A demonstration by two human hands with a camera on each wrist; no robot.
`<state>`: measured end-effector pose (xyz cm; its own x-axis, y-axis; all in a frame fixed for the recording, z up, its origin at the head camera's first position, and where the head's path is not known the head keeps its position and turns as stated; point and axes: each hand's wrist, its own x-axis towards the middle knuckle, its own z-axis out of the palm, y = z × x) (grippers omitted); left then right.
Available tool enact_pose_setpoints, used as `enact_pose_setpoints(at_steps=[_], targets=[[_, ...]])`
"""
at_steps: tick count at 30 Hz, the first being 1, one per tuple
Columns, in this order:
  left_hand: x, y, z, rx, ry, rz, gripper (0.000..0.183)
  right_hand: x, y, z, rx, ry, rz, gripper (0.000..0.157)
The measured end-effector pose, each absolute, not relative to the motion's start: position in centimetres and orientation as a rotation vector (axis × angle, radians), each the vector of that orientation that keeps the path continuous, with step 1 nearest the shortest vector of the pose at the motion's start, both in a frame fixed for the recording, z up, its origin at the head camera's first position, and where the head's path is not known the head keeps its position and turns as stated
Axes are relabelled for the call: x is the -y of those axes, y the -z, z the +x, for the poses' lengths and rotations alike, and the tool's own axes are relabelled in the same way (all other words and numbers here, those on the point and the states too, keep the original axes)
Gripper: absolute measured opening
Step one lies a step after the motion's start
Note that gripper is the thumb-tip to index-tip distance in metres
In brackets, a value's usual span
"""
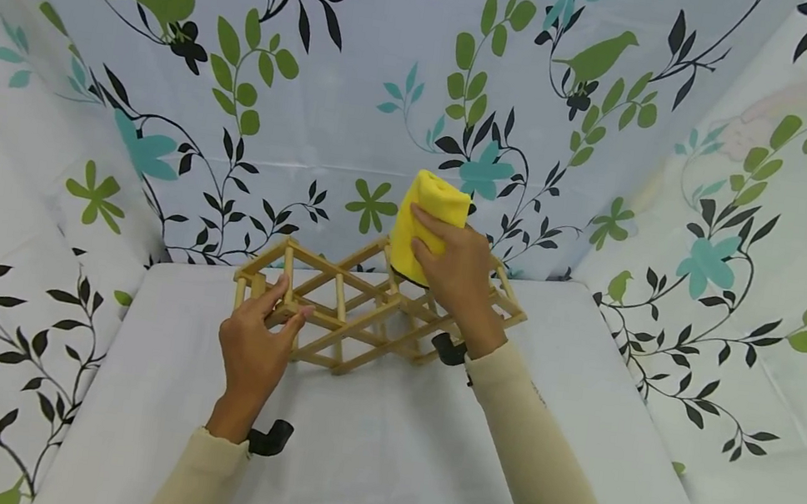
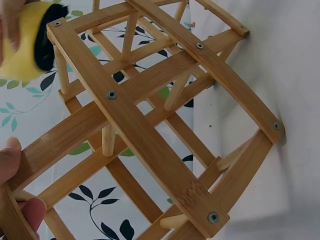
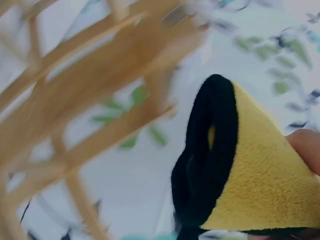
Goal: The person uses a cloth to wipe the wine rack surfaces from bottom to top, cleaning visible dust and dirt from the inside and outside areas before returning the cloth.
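- The left hand reaches up from the bottom of the head view, its forearm leaning slightly right, palm turned toward the rack.
- Its grip is a pinch: thumb and fingers close on a bar at the left end of the wooden rack. The left wrist view shows fingertips on either side of that wood.
- The right hand stretches farther out; its forearm slants up and leftward from the lower right, with the wrist above the rack's right half.
- Its grip is closed on a yellow cloth with a black edge, thumb and forefinger pointing left across the folded fabric.
- The cloth stands upright above the middle of the rack in the head view; the right wrist view shows it just beside the bars, and I cannot tell whether they touch.
- The rack, made of crossed slats and round rods, lies lengthwise across the far part of the white desk. Whether its whole underside rests there is unclear.
- Long beige sleeves cover both forearms down to the wrists, and a black piece sits at each wrist.
- Behind the desk hangs a sheet printed with leaves, birds and flowers.
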<state>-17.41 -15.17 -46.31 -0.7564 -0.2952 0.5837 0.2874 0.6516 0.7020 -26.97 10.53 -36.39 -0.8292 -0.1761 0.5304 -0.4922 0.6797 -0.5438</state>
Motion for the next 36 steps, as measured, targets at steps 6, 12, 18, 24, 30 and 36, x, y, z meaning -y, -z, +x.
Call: enact_pose_setpoints(at_steps=[6,12,18,24,30,36], targets=[[15.0,46.2,-16.9,2.203,1.039,-0.005,0.065,-6.2,36.4,-25.5,2.375,-1.026,0.716,0.046],[15.1,46.0,-16.7,2.22,1.026,0.013,0.065,-0.7,39.0,-25.7,2.527,-1.031,0.784,0.05],[15.1,46.1,-16.7,2.218,1.034,0.004,0.065,1.5,41.5,-26.6,2.725,-0.779,0.756,0.045],[15.2,46.0,-16.6,2.2,1.025,-0.02,0.064,0.8,41.5,-26.6,2.735,-0.784,0.622,0.041],[15.2,45.8,-16.5,2.209,1.032,-0.023,0.065,1.6,41.6,-26.6,2.597,-1.141,0.735,0.048],[15.2,45.9,-16.5,2.205,1.058,-0.023,0.063,0.8,40.7,-27.1,2.84,-0.746,0.585,0.045]])
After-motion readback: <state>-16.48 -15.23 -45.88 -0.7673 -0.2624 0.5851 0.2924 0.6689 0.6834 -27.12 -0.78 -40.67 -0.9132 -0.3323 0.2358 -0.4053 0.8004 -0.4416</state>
